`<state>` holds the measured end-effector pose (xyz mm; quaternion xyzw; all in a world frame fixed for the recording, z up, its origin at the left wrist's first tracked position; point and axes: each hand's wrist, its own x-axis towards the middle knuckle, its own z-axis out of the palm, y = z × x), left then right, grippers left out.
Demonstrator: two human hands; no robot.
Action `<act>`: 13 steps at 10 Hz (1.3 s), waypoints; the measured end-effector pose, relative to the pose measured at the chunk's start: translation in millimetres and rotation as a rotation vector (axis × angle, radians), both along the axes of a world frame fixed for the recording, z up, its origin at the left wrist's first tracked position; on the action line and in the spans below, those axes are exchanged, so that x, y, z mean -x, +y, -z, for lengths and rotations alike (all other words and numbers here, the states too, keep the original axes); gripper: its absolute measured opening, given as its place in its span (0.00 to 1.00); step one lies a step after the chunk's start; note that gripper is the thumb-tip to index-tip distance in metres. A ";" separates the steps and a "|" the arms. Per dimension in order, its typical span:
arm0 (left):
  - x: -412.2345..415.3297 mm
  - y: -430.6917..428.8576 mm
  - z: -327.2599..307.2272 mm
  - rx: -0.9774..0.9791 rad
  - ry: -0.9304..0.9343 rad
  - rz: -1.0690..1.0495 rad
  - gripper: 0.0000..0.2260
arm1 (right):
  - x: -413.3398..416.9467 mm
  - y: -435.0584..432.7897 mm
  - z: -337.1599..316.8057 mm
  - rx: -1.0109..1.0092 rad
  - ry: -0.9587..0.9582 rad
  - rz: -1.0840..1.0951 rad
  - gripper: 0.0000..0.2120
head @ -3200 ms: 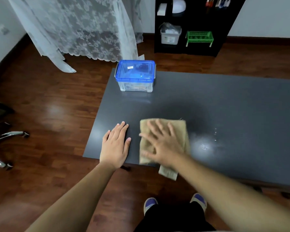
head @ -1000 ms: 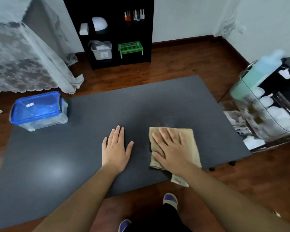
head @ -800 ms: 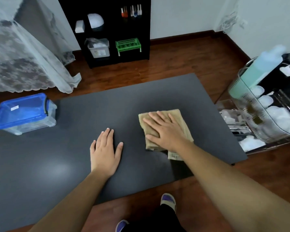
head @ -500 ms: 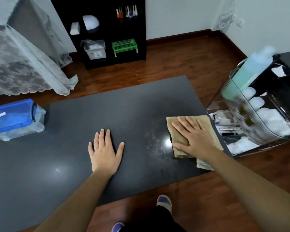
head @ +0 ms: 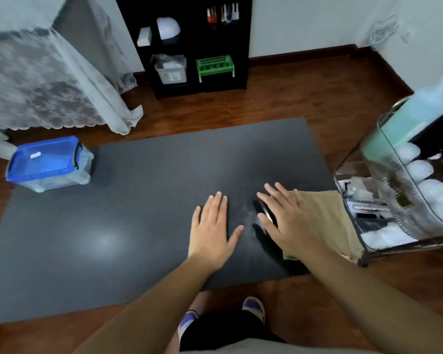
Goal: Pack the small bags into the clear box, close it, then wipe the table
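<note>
The clear box (head: 49, 172) with its blue lid shut stands on the far left corner of the dark grey table (head: 143, 190); what is inside is too blurred to tell. My left hand (head: 212, 226) lies flat on the table near the front edge, fingers apart, holding nothing. My right hand (head: 289, 221) presses palm-down on a beige cloth (head: 325, 215), with its fingertips reaching past the cloth's left edge. The cloth lies at the table's right edge and partly hangs over it.
A clear organiser (head: 404, 200) with white items and a pale green bottle (head: 404, 121) stands right against the table's right side. A black shelf (head: 195, 42) with a green basket is behind. A lace cloth (head: 49, 80) hangs at the back left. My feet (head: 252, 305) are below the table's front edge.
My right hand has slid the cloth across the table to its right edge. My left hand has stayed flat on the table. The box has not moved.
</note>
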<state>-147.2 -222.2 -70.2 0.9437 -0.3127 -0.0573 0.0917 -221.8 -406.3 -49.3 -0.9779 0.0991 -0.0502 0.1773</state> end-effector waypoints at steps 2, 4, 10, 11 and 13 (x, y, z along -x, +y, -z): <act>-4.6 16.9 5.8 -0.061 -0.036 -0.022 0.33 | -48.1 42.6 8.1 -0.059 0.045 -0.030 0.23; -57.7 82.9 1.4 -0.066 -0.120 -0.215 0.32 | -80.0 65.1 11.7 -0.083 0.063 -0.052 0.22; -116.1 125.7 17.9 -0.013 -0.045 -0.223 0.32 | -120.1 102.0 33.5 0.217 0.212 0.012 0.33; -115.6 125.3 16.1 -0.012 -0.032 -0.223 0.32 | -118.7 107.1 26.2 0.197 0.279 0.011 0.32; -115.5 125.2 13.6 0.000 -0.020 -0.235 0.32 | -135.1 80.8 -40.1 -0.230 0.320 0.036 0.28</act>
